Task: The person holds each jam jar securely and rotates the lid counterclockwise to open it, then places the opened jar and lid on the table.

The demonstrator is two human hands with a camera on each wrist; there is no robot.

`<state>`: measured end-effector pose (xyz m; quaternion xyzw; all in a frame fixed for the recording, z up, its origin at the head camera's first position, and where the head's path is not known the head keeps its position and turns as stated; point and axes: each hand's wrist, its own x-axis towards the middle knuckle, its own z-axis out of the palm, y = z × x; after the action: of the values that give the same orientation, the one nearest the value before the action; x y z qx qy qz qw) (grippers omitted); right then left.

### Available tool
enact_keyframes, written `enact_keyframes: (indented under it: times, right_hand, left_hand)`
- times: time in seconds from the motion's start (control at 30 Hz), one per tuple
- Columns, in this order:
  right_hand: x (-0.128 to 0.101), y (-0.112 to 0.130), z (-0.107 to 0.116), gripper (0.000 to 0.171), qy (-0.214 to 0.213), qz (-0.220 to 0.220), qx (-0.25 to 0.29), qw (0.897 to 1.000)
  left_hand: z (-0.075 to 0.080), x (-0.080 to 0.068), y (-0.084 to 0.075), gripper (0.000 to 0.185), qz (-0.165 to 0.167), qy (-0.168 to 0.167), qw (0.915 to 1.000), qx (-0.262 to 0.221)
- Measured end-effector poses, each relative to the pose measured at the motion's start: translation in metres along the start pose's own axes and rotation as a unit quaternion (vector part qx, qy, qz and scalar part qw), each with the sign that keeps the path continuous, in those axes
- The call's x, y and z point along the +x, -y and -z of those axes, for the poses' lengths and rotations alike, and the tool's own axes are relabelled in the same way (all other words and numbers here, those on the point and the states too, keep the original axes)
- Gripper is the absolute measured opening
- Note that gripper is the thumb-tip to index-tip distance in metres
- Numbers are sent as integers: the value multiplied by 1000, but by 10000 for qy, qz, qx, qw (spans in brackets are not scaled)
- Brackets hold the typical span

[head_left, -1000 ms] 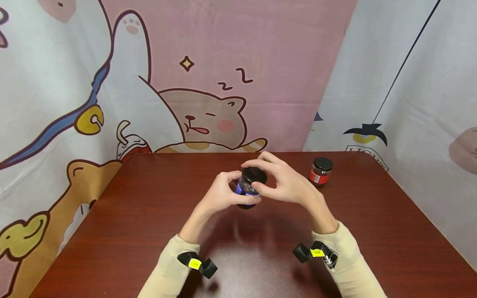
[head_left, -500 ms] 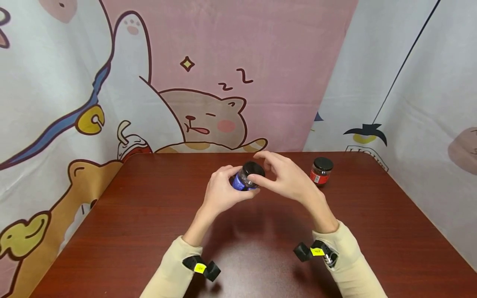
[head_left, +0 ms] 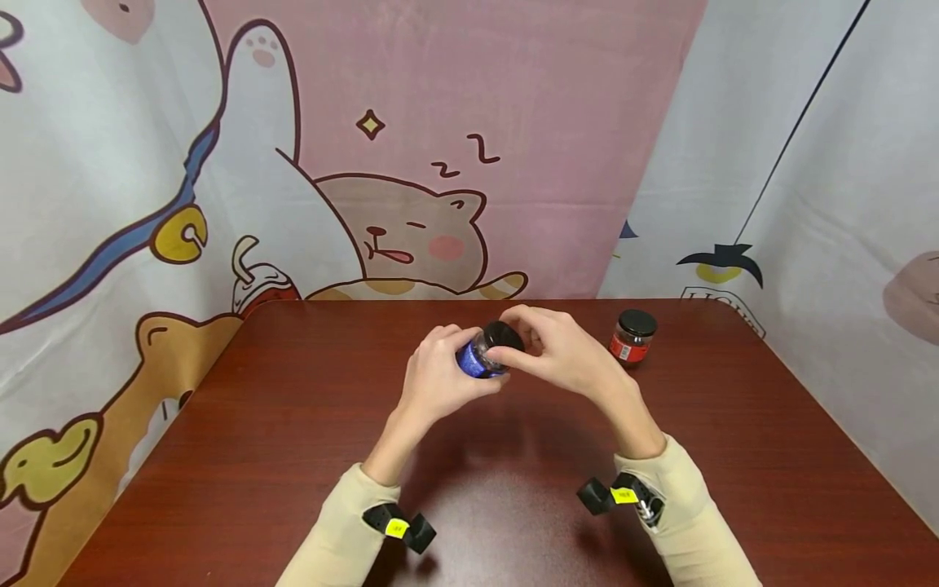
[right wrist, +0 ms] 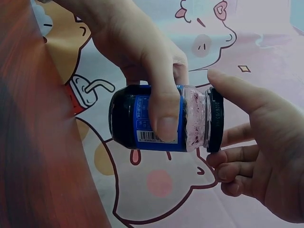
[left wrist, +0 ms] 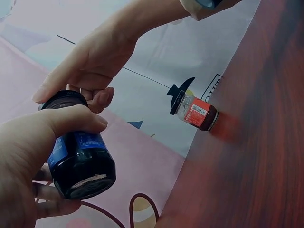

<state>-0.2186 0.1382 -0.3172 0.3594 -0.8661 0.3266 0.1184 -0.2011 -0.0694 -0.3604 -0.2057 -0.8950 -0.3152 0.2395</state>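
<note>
The left hand (head_left: 433, 383) grips a blue-labelled jar (head_left: 478, 357) round its body, thumb across the label, holding it tilted in the air above the middle of the counter (head_left: 293, 424). The right hand (head_left: 568, 355) meets it from the other side — its fingers (right wrist: 237, 92) curl round the jar's black lid (head_left: 504, 334), thumb on the rim. A red-labelled jar (head_left: 629, 336) with a black lid stands upright on the counter beyond the right hand, well apart from the blue-labelled jar — near the counter's far edge.
</note>
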Motion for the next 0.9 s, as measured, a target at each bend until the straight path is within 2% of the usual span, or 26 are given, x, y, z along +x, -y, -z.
enact_keyframes:
  times: [0.2,0.43,0.57,0.7,0.9]
  right_hand:
    - [0,-2,-1,39,-135,320,54,9994]
    - [0,-3,-1,39,-164,623,125,9978]
    - [1,-3,1,40,-51,713,181,9973]
    - [1,-1,3,39,96,849,165,9962]
    - [1,0,5,39,220,997,215,9945]
  left_hand:
    - [1,1,2,48,-80,39,9997,-240]
    - [3,3,8,46,-249,200,9949,-961]
    - [5,5,12,45,-300,472,9868,-1520]
    - [6,5,16,44,-331,808,9748,-2054]
    - [6,4,20,43,-261,1210,9606,-2488]
